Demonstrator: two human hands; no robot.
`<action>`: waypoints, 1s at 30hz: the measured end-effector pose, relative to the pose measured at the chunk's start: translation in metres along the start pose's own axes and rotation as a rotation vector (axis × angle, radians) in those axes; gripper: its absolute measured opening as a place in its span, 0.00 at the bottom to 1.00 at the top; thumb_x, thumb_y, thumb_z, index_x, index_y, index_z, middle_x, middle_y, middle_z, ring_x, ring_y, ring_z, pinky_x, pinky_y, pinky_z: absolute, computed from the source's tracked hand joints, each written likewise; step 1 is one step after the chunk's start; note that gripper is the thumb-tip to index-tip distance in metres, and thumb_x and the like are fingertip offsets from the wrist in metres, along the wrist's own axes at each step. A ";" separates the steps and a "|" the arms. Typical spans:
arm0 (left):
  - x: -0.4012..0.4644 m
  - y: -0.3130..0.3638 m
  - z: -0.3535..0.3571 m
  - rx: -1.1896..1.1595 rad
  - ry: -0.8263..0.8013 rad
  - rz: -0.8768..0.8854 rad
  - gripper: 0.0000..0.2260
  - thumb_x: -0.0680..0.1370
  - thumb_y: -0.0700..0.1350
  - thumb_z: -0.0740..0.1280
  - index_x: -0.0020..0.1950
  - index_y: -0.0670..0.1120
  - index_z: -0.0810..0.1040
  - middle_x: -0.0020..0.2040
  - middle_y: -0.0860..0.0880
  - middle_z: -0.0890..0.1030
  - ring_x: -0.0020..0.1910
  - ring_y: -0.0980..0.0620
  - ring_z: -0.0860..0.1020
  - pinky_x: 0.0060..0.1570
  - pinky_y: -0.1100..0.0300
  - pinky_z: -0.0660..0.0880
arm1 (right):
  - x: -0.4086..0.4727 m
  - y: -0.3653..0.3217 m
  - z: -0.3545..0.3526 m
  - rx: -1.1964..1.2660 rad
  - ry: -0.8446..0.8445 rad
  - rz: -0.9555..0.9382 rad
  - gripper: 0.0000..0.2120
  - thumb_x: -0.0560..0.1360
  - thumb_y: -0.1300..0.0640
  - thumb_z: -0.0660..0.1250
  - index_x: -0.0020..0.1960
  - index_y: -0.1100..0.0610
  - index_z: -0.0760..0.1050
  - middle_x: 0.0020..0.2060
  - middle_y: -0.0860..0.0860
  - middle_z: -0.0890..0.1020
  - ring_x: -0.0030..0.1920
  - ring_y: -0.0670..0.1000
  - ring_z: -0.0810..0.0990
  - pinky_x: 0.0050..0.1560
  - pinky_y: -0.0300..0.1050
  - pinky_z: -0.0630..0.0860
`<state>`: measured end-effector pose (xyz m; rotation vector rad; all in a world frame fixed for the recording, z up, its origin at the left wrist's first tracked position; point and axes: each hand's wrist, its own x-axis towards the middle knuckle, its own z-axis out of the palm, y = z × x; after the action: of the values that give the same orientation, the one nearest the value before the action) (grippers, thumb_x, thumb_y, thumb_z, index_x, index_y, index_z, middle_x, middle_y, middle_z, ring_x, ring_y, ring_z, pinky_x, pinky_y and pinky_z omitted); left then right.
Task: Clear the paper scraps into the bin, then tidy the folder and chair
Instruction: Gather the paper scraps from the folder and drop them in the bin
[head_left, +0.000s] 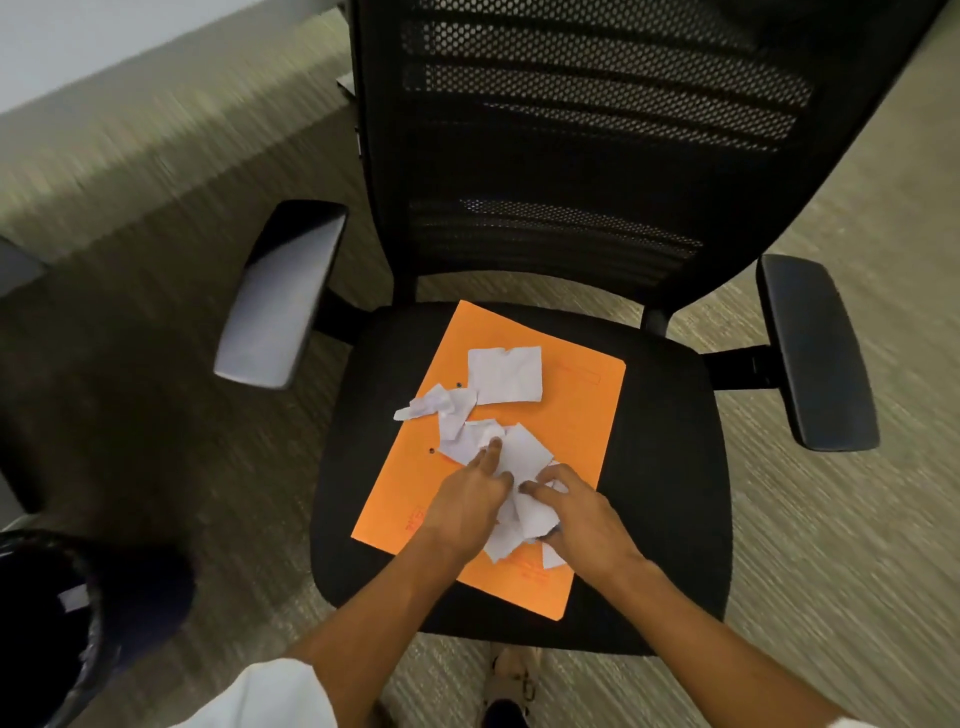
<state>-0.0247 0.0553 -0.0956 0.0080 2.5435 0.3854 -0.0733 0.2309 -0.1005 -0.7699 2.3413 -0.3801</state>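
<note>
Your left hand (470, 493) is on the scrap pile, fingers spread flat and pressing the white paper scraps (506, 470) down on the orange folder (571, 431); nothing clamped. Your right hand (582, 514) is curled over the near end of the pile, fingers bunched on crumpled pieces, looks like a loose grip on them, thumb side hidden. The two hands are just beside each other with scraps between.

The folder lies flat and skewed on the black seat of the office chair (670, 467). One larger torn sheet (505, 375) sits apart at the far end of the folder, untouched, with a small crumpled strip (431, 408) near the folder's left edge.

Dark bin (62, 618) is on the carpet to your lower left, well apart from the chair. Its edges are blurred.
</note>
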 end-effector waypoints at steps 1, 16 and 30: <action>-0.001 -0.002 0.002 -0.045 0.025 -0.008 0.19 0.80 0.38 0.65 0.72 0.42 0.73 0.82 0.40 0.54 0.71 0.40 0.72 0.61 0.51 0.75 | 0.000 0.000 0.000 0.047 0.029 -0.004 0.25 0.78 0.59 0.71 0.73 0.48 0.72 0.70 0.47 0.70 0.68 0.52 0.72 0.65 0.43 0.74; -0.026 -0.016 -0.029 -1.247 0.565 -0.346 0.18 0.73 0.25 0.66 0.51 0.44 0.87 0.58 0.49 0.84 0.60 0.52 0.79 0.55 0.53 0.80 | -0.008 -0.011 -0.060 0.864 0.358 0.204 0.11 0.75 0.64 0.74 0.49 0.47 0.86 0.48 0.45 0.87 0.50 0.46 0.85 0.48 0.37 0.79; -0.039 0.012 -0.020 -1.985 0.511 -0.356 0.11 0.73 0.41 0.67 0.47 0.39 0.87 0.49 0.39 0.87 0.49 0.40 0.83 0.39 0.57 0.77 | 0.000 -0.060 -0.029 1.120 0.341 0.184 0.07 0.72 0.58 0.76 0.48 0.48 0.86 0.56 0.43 0.84 0.59 0.43 0.81 0.55 0.40 0.79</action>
<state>-0.0033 0.0581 -0.0554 -1.2859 1.3562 2.6124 -0.0663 0.1851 -0.0524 0.0686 1.9729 -1.6264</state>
